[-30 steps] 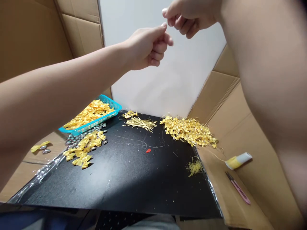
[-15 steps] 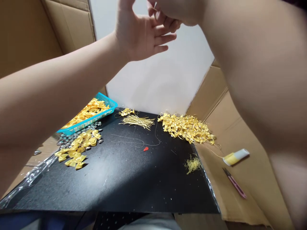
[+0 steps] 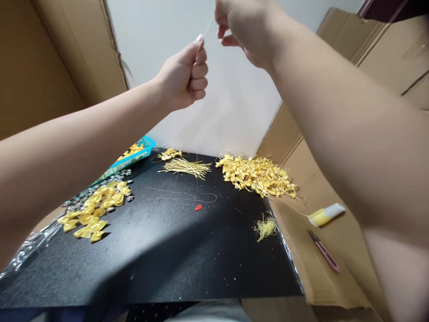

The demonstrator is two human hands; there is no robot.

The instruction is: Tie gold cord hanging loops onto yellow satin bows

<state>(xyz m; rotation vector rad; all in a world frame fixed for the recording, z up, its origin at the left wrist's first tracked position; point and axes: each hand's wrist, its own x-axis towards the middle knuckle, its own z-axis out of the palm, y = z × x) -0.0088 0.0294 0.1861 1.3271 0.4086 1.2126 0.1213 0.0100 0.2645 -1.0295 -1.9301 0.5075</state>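
Both my hands are raised high above a black work board [image 3: 161,250]. My left hand [image 3: 182,76] is a closed fist, thumb and forefinger pinching a thin gold thread [image 3: 205,30]. That thread runs up to my right hand [image 3: 241,24], which pinches its other end with curled fingers. More of the thread lies in a loose loop on the board [image 3: 187,196] beside a small red bit [image 3: 198,207]. Loose yellow satin bows [image 3: 94,210] lie at the left, and a heap of finished gold bows [image 3: 256,175] sits at the back right.
A teal basket [image 3: 136,154] of yellow bows and small silver beads [image 3: 78,197] are at the far left. Cut gold strings [image 3: 186,166] lie at the back, thread scraps [image 3: 265,227] at the right. A thread spool [image 3: 325,214] and pink snips [image 3: 323,250] rest on cardboard.
My left hand, open half a second ago, has closed into a fist pinching the thread. My right hand has shifted and the thread now stretches between the two. The view tilted slightly.
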